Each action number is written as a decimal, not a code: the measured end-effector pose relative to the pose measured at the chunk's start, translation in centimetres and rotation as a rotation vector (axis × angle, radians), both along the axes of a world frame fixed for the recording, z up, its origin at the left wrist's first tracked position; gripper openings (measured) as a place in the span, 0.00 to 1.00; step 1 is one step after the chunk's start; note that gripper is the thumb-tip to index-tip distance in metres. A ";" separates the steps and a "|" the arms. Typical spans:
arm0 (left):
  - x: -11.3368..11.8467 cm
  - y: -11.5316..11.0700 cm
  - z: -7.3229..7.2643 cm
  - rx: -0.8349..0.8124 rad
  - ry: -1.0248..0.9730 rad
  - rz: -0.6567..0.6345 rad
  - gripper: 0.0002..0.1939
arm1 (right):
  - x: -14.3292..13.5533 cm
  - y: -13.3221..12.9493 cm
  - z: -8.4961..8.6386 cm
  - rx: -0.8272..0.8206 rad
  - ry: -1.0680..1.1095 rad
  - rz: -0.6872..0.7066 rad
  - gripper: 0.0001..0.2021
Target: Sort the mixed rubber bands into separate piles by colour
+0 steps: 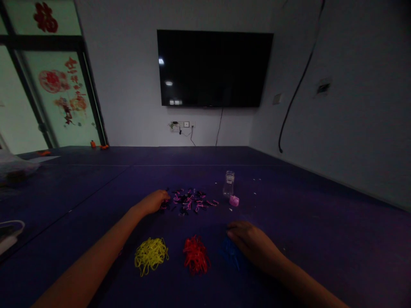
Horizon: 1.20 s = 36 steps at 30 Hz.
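Observation:
My left hand [156,201] reaches to the left edge of a loose scatter of pink and black rubber bands [189,202]. Its fingers are curled together among the bands, and what they pinch is too small to make out. By the upper right side of a dark blue pile of rubber bands [231,254], my right hand [248,239] rests low with fingers drawn together; anything in them is hidden. A yellow pile of rubber bands [150,255] and a red pile of rubber bands [195,255] lie between my forearms.
Behind the piles stands a clear bottle [229,184], with a pink cap [234,200] beside it on the purple table [180,175]. Small white scraps lie nearby. At the left are a plastic bag [16,167] and a white device with a cable [9,241].

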<state>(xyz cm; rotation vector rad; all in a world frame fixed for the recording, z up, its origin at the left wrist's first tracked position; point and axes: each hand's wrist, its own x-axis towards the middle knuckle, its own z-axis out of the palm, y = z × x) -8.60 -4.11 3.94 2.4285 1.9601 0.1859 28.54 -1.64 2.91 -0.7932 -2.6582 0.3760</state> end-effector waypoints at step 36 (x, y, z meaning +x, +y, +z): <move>-0.3 -15.4 4.1 -0.244 -0.251 0.371 0.12 | 0.2 0.8 -0.7 0.031 -0.033 0.022 0.21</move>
